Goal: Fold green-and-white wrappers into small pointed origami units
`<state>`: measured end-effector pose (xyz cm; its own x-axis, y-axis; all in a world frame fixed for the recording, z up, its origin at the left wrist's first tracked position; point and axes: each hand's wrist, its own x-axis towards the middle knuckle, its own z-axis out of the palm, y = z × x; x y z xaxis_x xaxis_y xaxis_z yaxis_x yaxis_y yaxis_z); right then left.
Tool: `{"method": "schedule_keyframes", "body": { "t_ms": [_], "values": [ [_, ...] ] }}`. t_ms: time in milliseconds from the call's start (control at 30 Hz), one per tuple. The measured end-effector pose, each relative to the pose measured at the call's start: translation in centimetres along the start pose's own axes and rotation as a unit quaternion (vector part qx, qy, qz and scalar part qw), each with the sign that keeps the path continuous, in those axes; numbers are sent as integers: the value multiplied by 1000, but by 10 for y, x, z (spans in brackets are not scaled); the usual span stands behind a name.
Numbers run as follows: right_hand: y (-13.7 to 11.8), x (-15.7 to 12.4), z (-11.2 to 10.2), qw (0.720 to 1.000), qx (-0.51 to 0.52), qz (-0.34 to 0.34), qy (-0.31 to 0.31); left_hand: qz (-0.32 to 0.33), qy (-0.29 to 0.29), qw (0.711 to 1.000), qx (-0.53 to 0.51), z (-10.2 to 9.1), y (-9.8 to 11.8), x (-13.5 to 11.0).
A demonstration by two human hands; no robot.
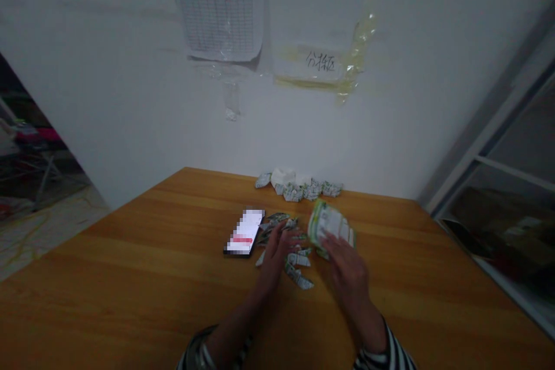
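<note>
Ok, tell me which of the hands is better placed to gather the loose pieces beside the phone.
Left, most likely. The left hand is right at the loose pieces, near the phone, while the right hand appears occupied holding the green-and-white packet, farther right.

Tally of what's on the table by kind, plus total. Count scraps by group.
Phone: 1
Green-and-white packet, at the right hand: 1
Scrap groups: 2 (far scraps along the wall; near scraps around the left hand)
Total: 4

Single scraps overlap too much to count.
</note>
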<state>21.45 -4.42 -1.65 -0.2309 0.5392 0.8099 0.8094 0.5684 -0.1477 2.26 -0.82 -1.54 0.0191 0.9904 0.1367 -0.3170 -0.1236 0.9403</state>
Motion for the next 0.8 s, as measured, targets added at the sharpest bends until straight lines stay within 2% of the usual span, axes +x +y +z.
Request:
{"method": "schedule_keyframes", "body": {
  "t_ms": [33,100,200,267,367,433,500,667,800],
  "values": [
    [-10,2,2,996,44,-52,-55,-32,-10,999,-34,0,-2,1],
    [-27,6,4,982,110,-90,-125,-48,23,997,-59,-1,-7,5],
    [-37,10,2,968,166,-63,-179,-91,16,992,-85,-7,-12,9],
    [-33,13,-1,971,176,0,-160,-113,6,989,-100,-10,-12,10],
    [-19,16,-4,974,160,144,-67,-139,0,985,-105,-10,-10,9],
    [-9,16,-3,961,169,218,-16,-147,-4,984,-98,-9,-8,8],
    [-1,14,1,947,209,245,-9,-152,-12,983,-100,-7,-6,8],
    [6,11,5,900,337,269,-67,-163,-18,981,-99,-7,-5,9],
    [0,13,6,882,353,311,-37,-165,-31,979,-117,-5,-4,10]
  ]
}}
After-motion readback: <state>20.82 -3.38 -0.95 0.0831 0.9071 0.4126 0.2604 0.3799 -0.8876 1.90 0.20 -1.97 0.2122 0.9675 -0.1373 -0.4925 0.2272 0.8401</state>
